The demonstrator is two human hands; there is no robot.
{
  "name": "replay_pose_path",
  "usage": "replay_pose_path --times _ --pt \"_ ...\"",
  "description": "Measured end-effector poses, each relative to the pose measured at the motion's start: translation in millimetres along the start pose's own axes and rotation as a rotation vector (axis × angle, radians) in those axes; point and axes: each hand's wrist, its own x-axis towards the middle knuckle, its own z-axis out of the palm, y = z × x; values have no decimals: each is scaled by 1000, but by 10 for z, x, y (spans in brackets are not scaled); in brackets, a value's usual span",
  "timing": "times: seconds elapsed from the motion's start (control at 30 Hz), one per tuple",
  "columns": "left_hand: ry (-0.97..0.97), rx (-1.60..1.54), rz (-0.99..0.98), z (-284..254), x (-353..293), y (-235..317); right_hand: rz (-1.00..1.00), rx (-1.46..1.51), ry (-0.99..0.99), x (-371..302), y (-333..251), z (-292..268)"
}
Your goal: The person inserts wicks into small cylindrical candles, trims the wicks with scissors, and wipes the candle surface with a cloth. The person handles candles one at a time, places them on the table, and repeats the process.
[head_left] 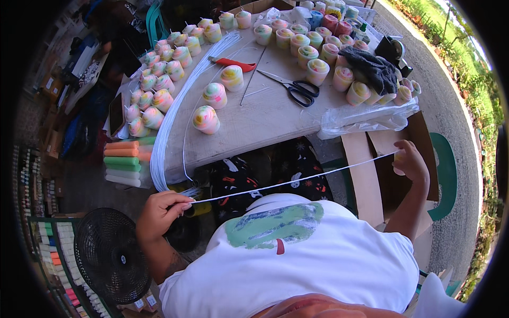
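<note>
A white wick [297, 181] stretches taut across my lap, rising slightly toward the right. My left hand [161, 212] pinches its left end between thumb and fingers. Out to the right, over an open cardboard box, my right hand [412, 161] grips the other end; something pale shows beneath its fingers, too hidden to name. Beside my left hand, a long bundle of white wicks [177, 114] hangs over the table edge. Three swirled pastel candles stand apart on the table: a yellowish candle [231, 78], a pink-topped candle [214, 95] and a nearer candle [205, 120].
Black-handled scissors [275, 80], a red-handled tool [236, 64] and a thin rod [253, 77] lie on the table [265, 119]. Several candles crowd both sides, with a dark cloth [374, 69] at right. The cardboard box [363, 172] stands right; a black fan [112, 254] stands left.
</note>
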Motion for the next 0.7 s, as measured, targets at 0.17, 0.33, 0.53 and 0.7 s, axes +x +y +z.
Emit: replay_pose_path --times 0.17,0.33,0.53,0.7 --pt "1 344 419 634 998 283 247 -197 27 22 1299 819" --pt "-74 605 743 1064 1387 811 281 -368 -144 13 720 660" --pt "-8 608 994 1500 1587 1067 -618 445 -166 -338 -1427 627" --pt "33 420 964 1371 1672 1058 -531 641 -182 -240 -1390 1041"
